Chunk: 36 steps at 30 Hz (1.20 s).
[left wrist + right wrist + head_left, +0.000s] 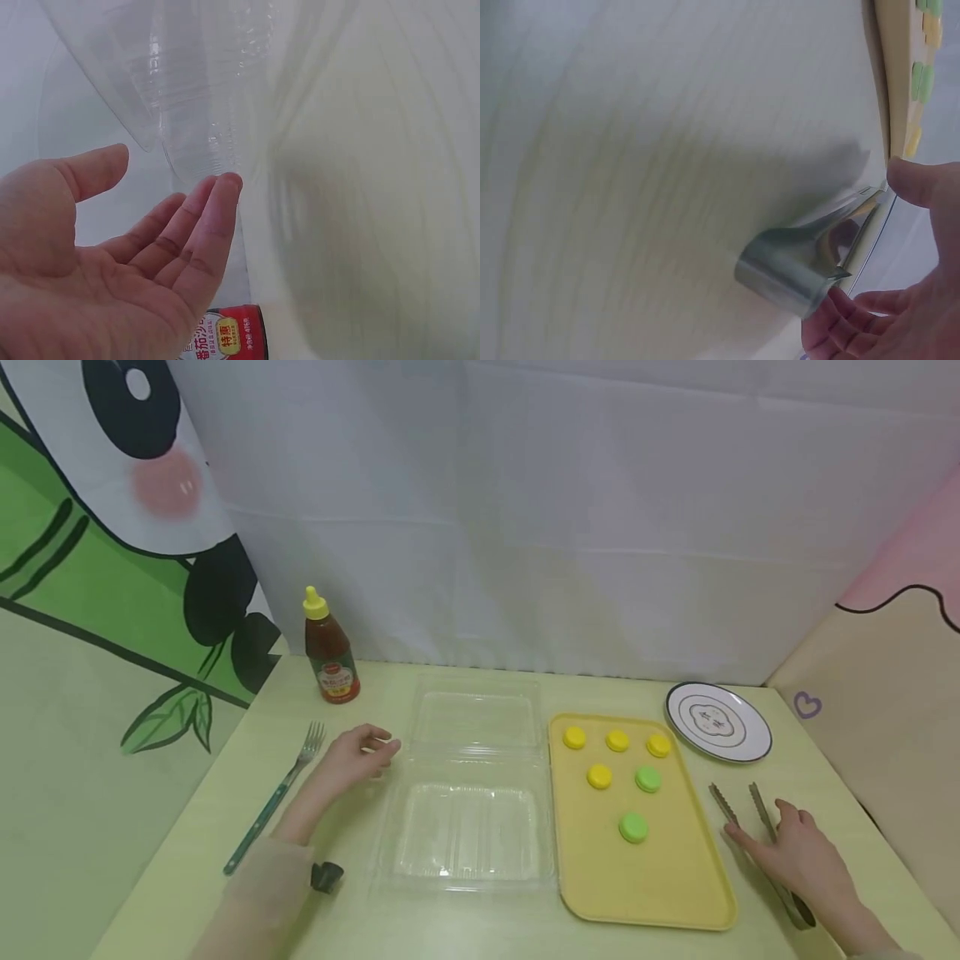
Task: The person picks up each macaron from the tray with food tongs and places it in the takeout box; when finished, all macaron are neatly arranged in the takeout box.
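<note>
Two hands are showing loose, uncurled fingers, and we are seeing neither one grasping anything. We are finding the left hand (351, 760) just beside the clear container (467, 831), at its nine o'clock; the see-through edges are blending into the table (517, 927). The right hand (806, 852) is partly covering the tongs (763, 812) at the yellow tray's (645, 885) three o'clock; we are failing to tell whether it is touching them. In the left wrist view, palm and frame edge are cutting off the sauce bottle (236, 335).
</note>
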Tool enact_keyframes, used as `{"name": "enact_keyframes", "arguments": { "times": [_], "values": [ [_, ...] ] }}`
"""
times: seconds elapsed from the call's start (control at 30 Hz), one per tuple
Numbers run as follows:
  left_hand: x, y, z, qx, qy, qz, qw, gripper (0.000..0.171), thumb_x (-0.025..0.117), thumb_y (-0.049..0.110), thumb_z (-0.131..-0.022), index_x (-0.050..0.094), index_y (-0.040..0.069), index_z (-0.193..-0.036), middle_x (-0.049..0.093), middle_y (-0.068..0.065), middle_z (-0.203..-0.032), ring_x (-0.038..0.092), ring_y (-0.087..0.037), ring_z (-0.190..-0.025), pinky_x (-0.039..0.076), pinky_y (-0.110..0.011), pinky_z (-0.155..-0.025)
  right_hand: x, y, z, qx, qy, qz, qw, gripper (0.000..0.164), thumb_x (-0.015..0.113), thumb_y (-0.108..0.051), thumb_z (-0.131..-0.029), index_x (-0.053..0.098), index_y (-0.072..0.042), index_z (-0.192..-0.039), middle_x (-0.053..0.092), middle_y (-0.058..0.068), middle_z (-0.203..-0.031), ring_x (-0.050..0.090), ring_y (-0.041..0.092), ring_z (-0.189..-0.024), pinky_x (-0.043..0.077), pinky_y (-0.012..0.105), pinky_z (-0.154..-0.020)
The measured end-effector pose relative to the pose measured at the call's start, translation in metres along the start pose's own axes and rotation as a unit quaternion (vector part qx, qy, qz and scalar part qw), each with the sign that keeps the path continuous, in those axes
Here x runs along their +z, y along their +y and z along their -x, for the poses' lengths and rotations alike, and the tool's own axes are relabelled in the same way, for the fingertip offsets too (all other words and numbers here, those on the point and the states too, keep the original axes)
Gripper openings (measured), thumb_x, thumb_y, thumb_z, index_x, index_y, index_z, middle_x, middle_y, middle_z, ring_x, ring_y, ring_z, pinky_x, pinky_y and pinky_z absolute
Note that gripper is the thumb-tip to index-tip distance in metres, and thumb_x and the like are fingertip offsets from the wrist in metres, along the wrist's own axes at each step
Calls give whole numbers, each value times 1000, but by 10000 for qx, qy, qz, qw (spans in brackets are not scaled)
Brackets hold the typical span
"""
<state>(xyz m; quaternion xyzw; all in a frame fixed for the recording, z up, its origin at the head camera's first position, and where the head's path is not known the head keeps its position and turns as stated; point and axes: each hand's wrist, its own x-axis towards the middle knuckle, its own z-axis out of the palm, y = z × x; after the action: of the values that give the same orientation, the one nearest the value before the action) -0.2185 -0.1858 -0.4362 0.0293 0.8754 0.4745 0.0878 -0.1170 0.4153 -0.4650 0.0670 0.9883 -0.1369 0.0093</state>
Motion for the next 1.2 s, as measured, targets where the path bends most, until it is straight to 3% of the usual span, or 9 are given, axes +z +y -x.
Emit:
{"name": "enact_keyframes", "arguments": {
  "times": [0.07, 0.27, 0.43, 0.83, 1.2],
  "values": [
    [1, 0, 1, -14, -114, 178, 9998, 48, 61, 30, -101, 53, -9, -127, 61, -27, -116, 69, -34, -93, 57, -39, -79, 1, 2, 0, 5, -64, 7, 10000, 100, 60, -61, -91, 31, 27, -130, 42, 48, -113, 50, 63, -98, 44, 65, -76],
    [4, 0, 3, 42, -223, -70, 9997, 41, 61, 30, -100, 60, -7, -118, 66, -16, -103, 66, -27, -89, 54, -36, -76, 5, 8, 1, 135, -354, -150, 9992, 99, 60, -61, -91, 34, 28, -125, 51, 44, -104, 55, 58, -93, 47, 60, -73],
    [8, -2, 3, 91, -198, -79, 9997, 35, 63, 27, -99, 63, -6, -112, 68, -13, -96, 66, -24, -85, 54, -35, -73, 6, 10, 1, 206, -540, -220, 9981, 92, 63, -60, -89, 42, 25, -118, 58, 33, -95, 60, 47, -86, 49, 54, -69],
    [15, -5, 3, 164, -55, 18, 9998, 25, 65, 24, -98, 66, -1, -97, 69, -9, -89, 63, -20, -79, 52, -33, -69, 4, 9, 1, 138, -572, -251, 9980, 79, 64, -53, -92, 49, 23, -108, 62, 27, -89, 62, 41, -83, 49, 53, -67],
    [15, -4, 4, 193, -39, 94, 9998, 24, 65, 24, -98, 66, 0, -94, 66, -8, -86, 62, -22, -78, 51, -33, -68, 4, 7, 3, 142, -468, -272, 9984, 76, 65, -51, -92, 50, 22, -108, 63, 22, -85, 62, 35, -78, 48, 49, -65]
  ]
}}
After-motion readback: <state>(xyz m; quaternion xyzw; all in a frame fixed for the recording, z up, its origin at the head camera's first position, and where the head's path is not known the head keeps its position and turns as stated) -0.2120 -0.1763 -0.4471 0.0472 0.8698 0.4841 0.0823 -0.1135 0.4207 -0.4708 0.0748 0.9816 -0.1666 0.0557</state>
